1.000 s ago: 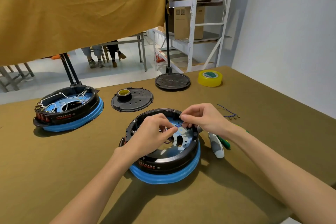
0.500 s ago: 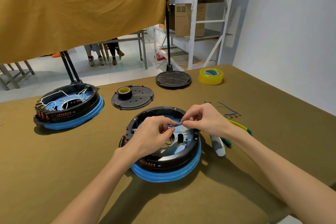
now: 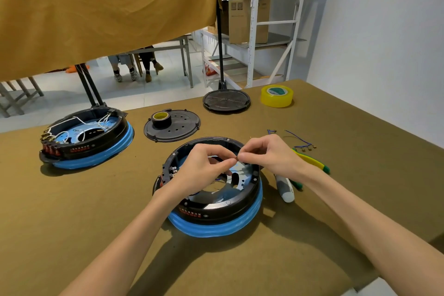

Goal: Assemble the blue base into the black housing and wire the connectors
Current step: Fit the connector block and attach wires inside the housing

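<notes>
We see left hand (image 3: 204,170) and right hand (image 3: 269,154) over black housing (image 3: 216,209) on blue base (image 3: 216,228), mid-bench; both grips pinching something small between fingertips, too small to tell.

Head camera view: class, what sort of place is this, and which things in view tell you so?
Probably a small assembly workshop or stockroom. Two part-built units, the near housing and a wired one, sit on a cloth-covered workbench; metal shelving holds cardboard boxes.

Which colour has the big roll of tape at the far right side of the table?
Yellow, translucent, with a green and white core label: the tape roll, seen in the head view.
</notes>
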A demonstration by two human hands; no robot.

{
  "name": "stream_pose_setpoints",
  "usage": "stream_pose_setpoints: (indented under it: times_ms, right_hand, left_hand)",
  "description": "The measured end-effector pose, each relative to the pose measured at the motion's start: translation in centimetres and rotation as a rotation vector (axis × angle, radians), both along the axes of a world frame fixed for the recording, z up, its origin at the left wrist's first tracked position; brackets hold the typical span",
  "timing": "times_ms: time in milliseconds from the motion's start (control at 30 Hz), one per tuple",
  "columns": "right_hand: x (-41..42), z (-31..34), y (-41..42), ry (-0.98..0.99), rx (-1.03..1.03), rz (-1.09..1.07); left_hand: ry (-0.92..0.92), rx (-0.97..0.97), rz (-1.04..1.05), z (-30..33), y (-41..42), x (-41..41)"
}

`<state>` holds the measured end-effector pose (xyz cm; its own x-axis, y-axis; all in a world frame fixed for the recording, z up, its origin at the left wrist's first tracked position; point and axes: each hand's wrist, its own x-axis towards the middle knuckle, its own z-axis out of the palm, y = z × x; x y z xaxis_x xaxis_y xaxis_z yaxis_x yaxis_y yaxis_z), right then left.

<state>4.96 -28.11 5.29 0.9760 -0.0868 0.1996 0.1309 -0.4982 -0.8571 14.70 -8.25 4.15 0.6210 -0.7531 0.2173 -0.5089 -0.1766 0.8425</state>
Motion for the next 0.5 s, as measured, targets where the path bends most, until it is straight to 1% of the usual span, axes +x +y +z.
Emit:
stream_pose_setpoints:
  times_ms: [67, 133, 333, 500]
  right_hand:
    - [-0.03, 0.24, -0.16, 0.029, 0.086, -0.008]
    - [-0.01, 0.36, -0.21, 0.032, 0.129, -0.024]
    - [0.11, 0.63, 0.43, 0.045, 0.142, 0.018]
    - [0.09, 0.55, 0.56, 0.043, 0.151, 0.025]
  left_hand:
    - [0.074, -0.029, 0.01, 0.16, 0.13, -0.03]
    - [0.147, -0.041, 0.019, 0.3, 0.34, 0.1]
    - [0.331, -0.014, -0.039, 0.46, 0.72, 0.36]
    - [0.39, -0.002, -0.064, 0.51, 0.82, 0.6]
